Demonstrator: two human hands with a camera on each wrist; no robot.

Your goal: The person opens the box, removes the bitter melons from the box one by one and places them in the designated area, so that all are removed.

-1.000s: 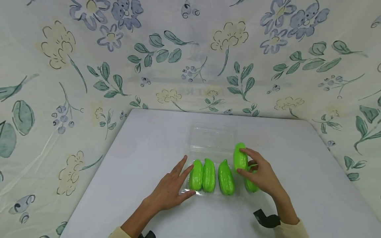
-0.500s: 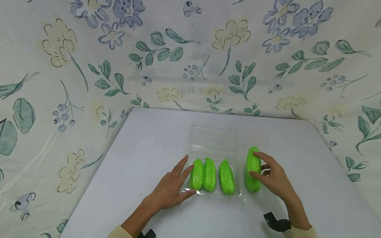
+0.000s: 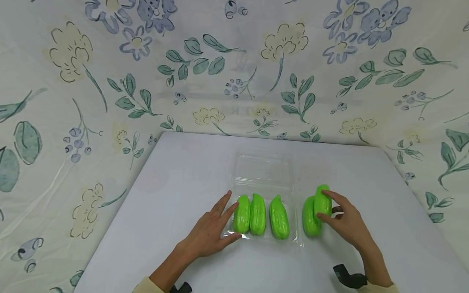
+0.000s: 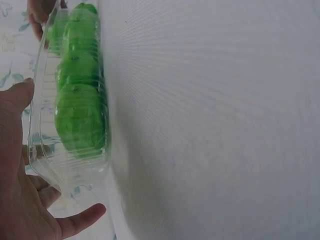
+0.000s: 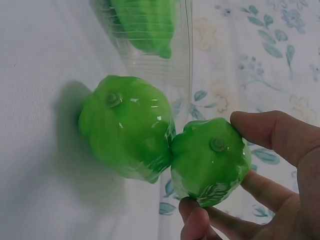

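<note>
My right hand [image 3: 348,221] pinches a glossy green ridged gourd [image 3: 323,202] between thumb and fingers. In the right wrist view this held gourd [image 5: 212,160] is seen end-on, raised off the table, against another green gourd [image 5: 127,127]. That other gourd [image 3: 310,217] lies on the table, right of a clear plastic clamshell box [image 3: 264,169]. Three more gourds sit in the box: a left one [image 3: 242,214], a middle one [image 3: 258,215] and a right one [image 3: 279,218]. My left hand [image 3: 209,232], fingers spread, rests at the box's left side; the left wrist view shows its thumb by the rim.
The box's lid lies folded back behind its base on the white table [image 3: 183,175]. A floral cloth [image 3: 242,53] hangs behind the table and along its sides. A black wrist piece [image 3: 349,277] sits by the right sleeve.
My right hand has carried its gourd rightward from over the box's right side, past the gourd on the table, to that one's right. The left hand has stayed put.
</note>
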